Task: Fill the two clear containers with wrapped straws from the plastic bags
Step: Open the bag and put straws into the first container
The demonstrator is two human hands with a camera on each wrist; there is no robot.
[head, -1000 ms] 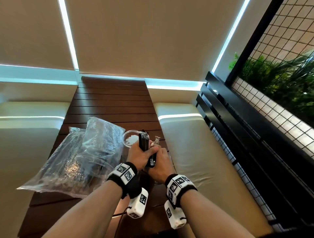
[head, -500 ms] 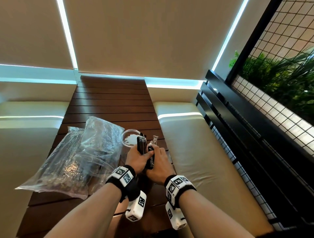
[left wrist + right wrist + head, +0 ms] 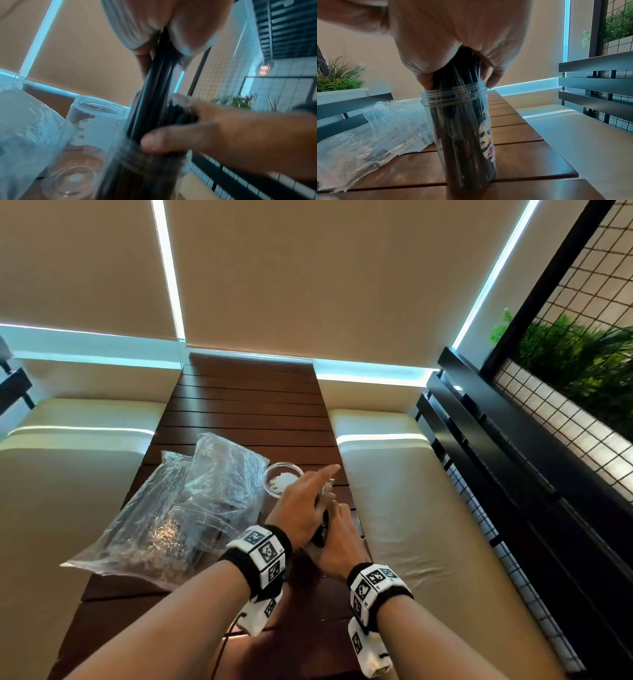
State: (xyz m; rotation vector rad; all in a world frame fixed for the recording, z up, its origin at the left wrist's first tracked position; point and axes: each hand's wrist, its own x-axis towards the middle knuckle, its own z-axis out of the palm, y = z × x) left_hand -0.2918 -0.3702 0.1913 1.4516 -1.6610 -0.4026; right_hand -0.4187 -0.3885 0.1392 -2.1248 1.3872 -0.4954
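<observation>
A clear container (image 3: 464, 135) with a coloured sticker stands on the slatted wooden table (image 3: 522, 135). A bundle of black wrapped straws (image 3: 464, 75) stands in it, top ends above the rim. My right hand (image 3: 337, 542) grips the bundle just above the rim (image 3: 453, 40). My left hand (image 3: 305, 494) lies against the straws' tops with fingers stretched straight. The left wrist view shows the straws (image 3: 154, 88) running under its palm. A second clear container (image 3: 282, 481) stands empty just behind. Two plastic bags (image 3: 171, 515) of straws lie to the left.
Cream cushions (image 3: 394, 508) flank the narrow table on both sides. A black slatted rail with wire mesh (image 3: 513, 474) and plants runs along the right. A small clear round piece (image 3: 72, 180), perhaps a lid, lies on the table by the bags.
My left hand has let go of the straw bundle and spread its fingers straight over it. The right hand keeps its grip as the straws sit lower in the container.
</observation>
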